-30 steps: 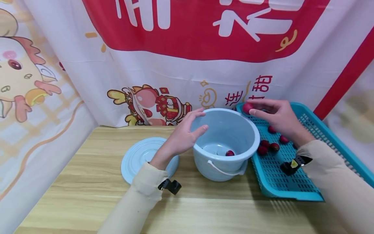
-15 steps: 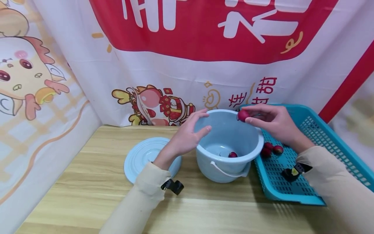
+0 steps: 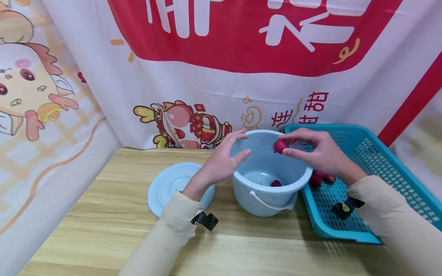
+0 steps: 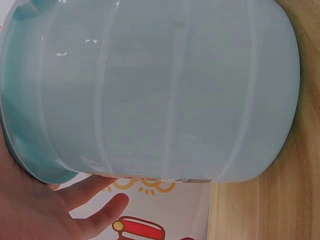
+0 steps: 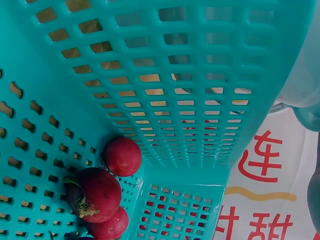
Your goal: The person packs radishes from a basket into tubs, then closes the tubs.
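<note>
My right hand (image 3: 320,152) pinches a red radish (image 3: 280,146) between thumb and fingers, over the mouth of the light-blue bucket (image 3: 259,205). Another radish (image 3: 276,183) lies on the bucket's floor. At the bucket's left rim is my left hand (image 3: 222,161), its fingers extended and thumb spread; the left wrist view shows it beside the bucket's rim (image 4: 37,170). Several radishes (image 5: 102,195) lie in the teal basket (image 3: 342,234), to the right of the bucket. The held radish does not show in the right wrist view.
A round light-blue lid (image 3: 164,188) lies on the wooden table (image 3: 103,214), left of the bucket and partly behind my left forearm. The bucket's handle (image 3: 269,206) hangs down in front. A printed white and red cloth (image 3: 214,88) hangs behind the table.
My right hand has carried the radish left and down from above the basket to over the bucket's mouth. The left hand has kept its place at the rim. The head view has shifted slightly.
</note>
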Motion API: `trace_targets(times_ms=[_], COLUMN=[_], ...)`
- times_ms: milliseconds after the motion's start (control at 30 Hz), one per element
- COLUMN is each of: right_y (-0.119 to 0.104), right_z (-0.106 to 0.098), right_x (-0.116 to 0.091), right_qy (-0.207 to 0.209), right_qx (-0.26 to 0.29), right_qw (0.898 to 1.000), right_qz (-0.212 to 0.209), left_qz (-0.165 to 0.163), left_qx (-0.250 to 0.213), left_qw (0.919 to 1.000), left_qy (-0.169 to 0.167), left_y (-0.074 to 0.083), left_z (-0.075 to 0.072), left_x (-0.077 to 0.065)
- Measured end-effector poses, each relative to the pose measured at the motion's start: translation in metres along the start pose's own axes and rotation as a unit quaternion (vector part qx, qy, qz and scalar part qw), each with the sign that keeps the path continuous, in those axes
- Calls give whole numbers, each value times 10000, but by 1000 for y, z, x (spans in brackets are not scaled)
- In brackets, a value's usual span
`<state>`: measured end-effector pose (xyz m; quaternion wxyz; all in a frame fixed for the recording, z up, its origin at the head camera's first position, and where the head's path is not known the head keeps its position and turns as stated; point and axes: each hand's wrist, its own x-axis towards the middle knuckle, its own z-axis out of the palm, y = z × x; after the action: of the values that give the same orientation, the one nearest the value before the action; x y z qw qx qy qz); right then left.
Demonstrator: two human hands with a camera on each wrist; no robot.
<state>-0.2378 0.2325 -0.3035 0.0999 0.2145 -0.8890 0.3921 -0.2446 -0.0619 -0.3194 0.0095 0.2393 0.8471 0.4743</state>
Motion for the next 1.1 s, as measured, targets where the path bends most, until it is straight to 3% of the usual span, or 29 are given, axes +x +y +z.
trace_targets(times_ms=[467, 1100], right_y=[-3, -5], right_z=[2, 2], right_x=[1, 0], right_qy=[-419, -464], right_qx=[-234, -340], right_qw=[9985, 9975], right_qz=[-260, -404], left_qz=[5, 5], left_qx=[-55, -74], left_qw=[10000, 10000], left_qy=[10, 0], left_y=[0, 0], left_z=[-1, 0], left_x=[-1, -1])
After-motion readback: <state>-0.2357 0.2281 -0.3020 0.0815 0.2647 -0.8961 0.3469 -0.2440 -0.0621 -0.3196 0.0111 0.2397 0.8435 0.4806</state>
